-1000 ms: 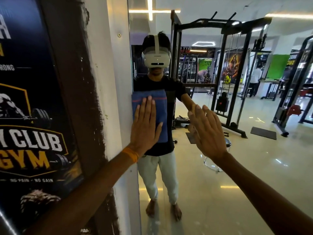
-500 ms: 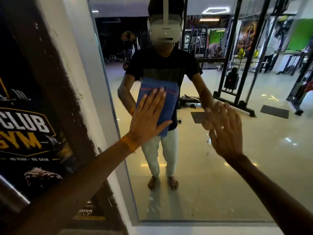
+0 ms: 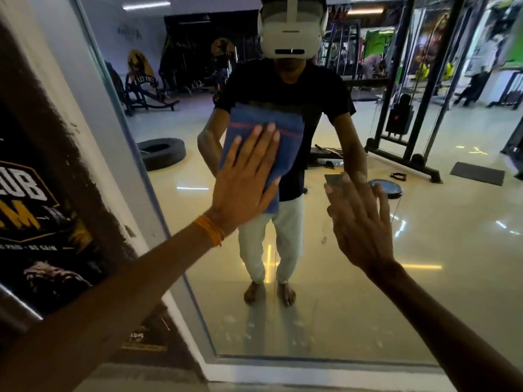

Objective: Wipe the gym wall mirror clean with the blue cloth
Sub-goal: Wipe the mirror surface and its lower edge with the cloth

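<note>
Currently on the gym wall mirror, toward its left edge: blue cloth pinned under left hand, grip flat, pinching nothing. Right hand likewise flat, seemingly against glass. Could drop with eased pressure; could smear from bare palm. Top edge cut off; specks near bottom edge indistinct.

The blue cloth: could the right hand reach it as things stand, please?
Probably yes. The right hand lies open at the mirror just beside the blue cloth, with only bare glass between them. The left hand presses flat on the cloth's lower left, leaving its right edge free.
</note>
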A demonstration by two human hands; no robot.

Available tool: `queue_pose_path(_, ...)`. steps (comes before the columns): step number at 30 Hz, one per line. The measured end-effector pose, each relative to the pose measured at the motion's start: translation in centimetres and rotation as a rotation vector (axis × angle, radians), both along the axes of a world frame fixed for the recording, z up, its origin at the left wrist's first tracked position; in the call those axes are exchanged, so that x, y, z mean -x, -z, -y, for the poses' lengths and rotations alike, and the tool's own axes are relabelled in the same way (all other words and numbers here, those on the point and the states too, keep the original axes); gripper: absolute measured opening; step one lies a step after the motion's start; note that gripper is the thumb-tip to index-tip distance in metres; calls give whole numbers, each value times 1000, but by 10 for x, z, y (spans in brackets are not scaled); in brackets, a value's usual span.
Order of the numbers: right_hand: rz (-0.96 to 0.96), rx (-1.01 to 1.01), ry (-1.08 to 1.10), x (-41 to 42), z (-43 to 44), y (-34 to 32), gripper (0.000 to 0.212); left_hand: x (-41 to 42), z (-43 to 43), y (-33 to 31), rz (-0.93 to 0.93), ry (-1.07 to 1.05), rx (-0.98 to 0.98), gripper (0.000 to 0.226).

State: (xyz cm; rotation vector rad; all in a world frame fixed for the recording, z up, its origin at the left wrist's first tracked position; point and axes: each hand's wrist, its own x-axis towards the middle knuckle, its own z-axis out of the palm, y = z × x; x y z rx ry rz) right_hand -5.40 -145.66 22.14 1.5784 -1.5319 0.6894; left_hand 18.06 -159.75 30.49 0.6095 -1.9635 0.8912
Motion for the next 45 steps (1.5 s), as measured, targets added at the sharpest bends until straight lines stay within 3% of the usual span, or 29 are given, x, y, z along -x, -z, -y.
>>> queue_pose_path(3, 59, 61, -41, 2, 10, 5, 58, 19, -1, 22, 24, -12, 13, 73)
queue_pose_path(7, 72, 0, -33, 5, 3, 44, 64, -2, -14, 154, 491, 12, 113, 101)
queue_pose_path(9, 4, -29, -14, 17, -5, 52, 71, -10, -17, 167, 567, -2, 71, 108)
queue_pose_path(14, 2, 6, -24, 26, -6, 24, 62, 17, -10, 43, 178, -29, 128, 74)
queue_pose_path(17, 38, 87, -13, 24, 6, 9, 51, 27, -4, 1, 5, -13, 110, 67)
queue_pose_path(21, -38, 94, 32, 30, 15, 19, 60, 1, -4, 89, 390, 56, 115, 72)
queue_pose_path(23, -43, 85, 40, 30, 15, 21, 64, -21, -2, 110, 453, 46, 97, 75)
queue_pose_path(25, 16, 97, 46, 19, 13, 19, 63, -41, 1, 93, 281, -13, 29, 71)
queue_pose_path(28, 6, 126, -35, -18, 19, 6, 59, -72, 20, 40, -157, -183, -103, 62)
queue_pose_path(31, -64, 128, -114, -62, 45, -5, 64, -89, 38, 25, -263, -184, -86, 65)
queue_pose_path(33, -43, 124, -91, -79, 63, 2, 69, -96, 45, 66, -108, -97, -72, 70)
queue_pose_path(36, -84, 108, -27, -87, 74, 28, 68, -126, 43, 161, 304, -9, -8, 63)
queue_pose_path(38, -110, 116, -28, -87, 75, 35, 66, -143, 45, 179, 378, -36, 47, 60)
queue_pose_path(40, -104, 134, -58, -87, 76, 35, 59, -134, 48, 150, 260, -55, 54, 61)
queue_pose_path(43, -93, 194, -51, -89, 81, 36, 53, -104, 46, 83, -66, -76, -9, 62)
queue_pose_path(45, -62, 213, -32, -93, 83, 43, 55, -91, 49, 77, -156, -86, -5, 65)
